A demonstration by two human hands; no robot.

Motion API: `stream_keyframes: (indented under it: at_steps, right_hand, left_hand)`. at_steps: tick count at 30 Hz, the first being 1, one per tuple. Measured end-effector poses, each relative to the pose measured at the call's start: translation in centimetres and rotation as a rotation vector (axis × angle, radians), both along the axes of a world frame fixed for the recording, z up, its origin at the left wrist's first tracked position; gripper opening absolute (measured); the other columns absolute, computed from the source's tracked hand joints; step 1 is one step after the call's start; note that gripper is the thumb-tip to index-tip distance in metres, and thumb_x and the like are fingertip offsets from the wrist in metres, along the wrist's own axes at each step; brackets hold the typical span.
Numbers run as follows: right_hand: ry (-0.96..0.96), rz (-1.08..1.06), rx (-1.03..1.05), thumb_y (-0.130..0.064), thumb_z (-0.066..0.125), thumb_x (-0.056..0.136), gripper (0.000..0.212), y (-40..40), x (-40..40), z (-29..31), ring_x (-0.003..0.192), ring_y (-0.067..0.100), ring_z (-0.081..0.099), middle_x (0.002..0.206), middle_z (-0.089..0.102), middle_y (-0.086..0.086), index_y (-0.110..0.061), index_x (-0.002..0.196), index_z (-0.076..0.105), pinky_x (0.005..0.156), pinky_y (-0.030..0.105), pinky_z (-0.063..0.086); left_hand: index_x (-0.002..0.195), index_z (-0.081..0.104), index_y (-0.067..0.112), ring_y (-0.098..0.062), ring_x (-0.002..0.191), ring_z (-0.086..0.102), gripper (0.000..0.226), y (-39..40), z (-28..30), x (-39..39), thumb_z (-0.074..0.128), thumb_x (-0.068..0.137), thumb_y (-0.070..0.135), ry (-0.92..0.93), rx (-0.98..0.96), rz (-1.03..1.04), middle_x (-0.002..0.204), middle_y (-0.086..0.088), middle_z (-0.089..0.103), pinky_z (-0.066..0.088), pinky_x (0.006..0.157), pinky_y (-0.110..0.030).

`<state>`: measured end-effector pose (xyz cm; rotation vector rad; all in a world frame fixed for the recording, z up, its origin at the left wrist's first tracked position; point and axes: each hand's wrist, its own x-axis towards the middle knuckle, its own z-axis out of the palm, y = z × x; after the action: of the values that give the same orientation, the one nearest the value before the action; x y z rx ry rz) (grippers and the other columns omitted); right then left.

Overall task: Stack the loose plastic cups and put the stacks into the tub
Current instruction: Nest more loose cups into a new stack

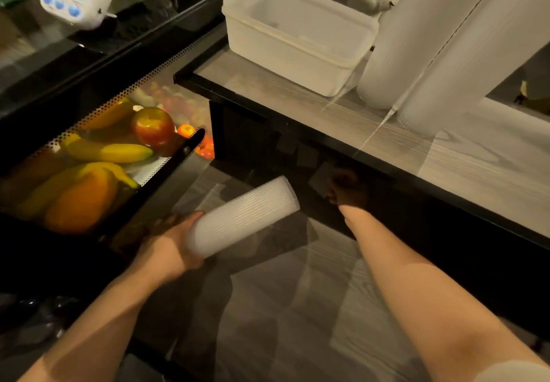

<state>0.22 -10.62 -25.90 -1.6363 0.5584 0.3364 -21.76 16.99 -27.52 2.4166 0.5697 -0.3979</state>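
At the far right, on the pale wood-grain tabletop [342, 114], two tall ribbed stacks of cups [440, 45] lean beside a frosted rectangular plastic tub [297, 42]. Lower and nearer, the left hand [166, 247] has its fingers wrapped around the base of a shorter ribbed cup stack [242, 215], held tilted up to the right. The right hand [346, 188] reaches into shadow under the tabletop edge; I cannot tell how its fingers lie.
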Motion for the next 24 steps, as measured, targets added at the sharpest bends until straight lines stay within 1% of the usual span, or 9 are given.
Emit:
stream_keyframes:
  at_steps: [3,5,7,8,11,15,17,19,24]
  right_hand:
    - [-0.011,-0.019,-0.074,-0.015,0.058,0.096,0.018,-0.5,-1.5,0.9,0.071,0.012,0.054,0.091,0.058,0.004,-0.018,0.113,0.052,0.065,0.024,0.048]
    - [0.024,-0.048,-0.001,-0.004,0.056,0.095,0.006,-0.9,-3.0,1.9,0.063,0.013,0.051,0.075,0.054,0.006,-0.010,0.095,0.057,0.068,0.028,0.049]
    - [-0.004,-0.011,0.070,0.000,0.053,0.094,0.018,-0.9,-4.3,2.4,0.062,0.015,0.053,0.070,0.056,0.010,-0.003,0.078,0.061,0.079,0.031,0.051]
    - [-0.028,0.053,0.077,-0.002,0.054,0.095,0.020,-0.7,-4.7,2.6,0.061,0.015,0.054,0.069,0.057,0.010,-0.003,0.077,0.063,0.084,0.035,0.052]
    - [-0.120,0.204,0.093,-0.009,0.054,0.097,0.019,-0.1,-5.8,3.5,0.059,0.013,0.055,0.073,0.060,0.008,-0.005,0.084,0.066,0.092,0.043,0.050]
    - [-0.229,0.304,-0.034,-0.016,0.054,0.098,0.019,0.1,-6.2,3.9,0.060,0.014,0.057,0.065,0.057,0.006,-0.004,0.096,0.067,0.100,0.050,0.048]
    - [-0.288,0.389,-0.151,-0.019,0.052,0.099,0.026,0.1,-6.8,4.5,0.066,0.015,0.058,0.065,0.056,0.004,-0.002,0.117,0.062,0.095,0.040,0.052]
    - [-0.335,0.459,-0.235,-0.020,0.051,0.100,0.035,0.3,-7.4,5.3,0.071,0.014,0.058,0.074,0.059,0.002,-0.007,0.133,0.051,0.079,0.027,0.055]
    - [-0.418,0.619,-0.298,-0.017,0.049,0.100,0.035,0.7,-8.8,6.0,0.087,0.007,0.058,0.102,0.059,-0.006,-0.027,0.133,0.054,0.073,0.021,0.052]
  left_hand:
    - [0.138,0.034,0.052,-0.031,0.122,0.053,0.098,0.1,-0.1,-0.1,0.070,0.047,0.047,0.031,0.013,-0.021,0.136,0.000,0.055,0.049,0.096,-0.044]
    - [0.142,0.030,0.054,-0.031,0.124,0.053,0.102,0.3,-0.2,-0.3,0.073,0.049,0.049,0.015,0.003,-0.014,0.139,0.001,0.054,0.050,0.097,-0.043]
    - [0.142,0.028,0.055,-0.030,0.126,0.052,0.102,0.4,0.0,-0.6,0.072,0.050,0.052,0.000,0.011,-0.017,0.141,0.002,0.052,0.049,0.099,-0.042]
    - [0.142,0.031,0.054,-0.029,0.127,0.052,0.099,0.4,0.1,-0.6,0.069,0.051,0.053,-0.004,0.016,-0.016,0.140,0.002,0.052,0.048,0.100,-0.041]
    - [0.141,0.032,0.055,-0.028,0.124,0.055,0.095,0.4,0.4,-0.8,0.063,0.051,0.057,-0.039,0.024,-0.005,0.137,0.002,0.056,0.050,0.098,-0.038]
    - [0.144,0.037,0.045,-0.032,0.117,0.058,0.098,0.5,0.8,-1.2,0.076,0.054,0.043,-0.079,0.061,-0.026,0.132,-0.001,0.060,0.052,0.094,-0.037]
    - [0.145,0.039,0.040,-0.033,0.117,0.057,0.098,0.5,1.2,-1.3,0.081,0.056,0.039,-0.091,0.073,-0.036,0.132,-0.002,0.060,0.053,0.093,-0.040]
    - [0.145,0.038,0.041,-0.032,0.117,0.056,0.100,0.5,1.6,-1.4,0.082,0.055,0.041,-0.088,0.097,-0.051,0.132,-0.001,0.059,0.053,0.092,-0.041]
    - [0.143,0.037,0.046,-0.032,0.117,0.055,0.100,0.5,2.0,-1.3,0.076,0.051,0.045,-0.080,0.135,-0.078,0.129,-0.002,0.060,0.052,0.094,-0.042]
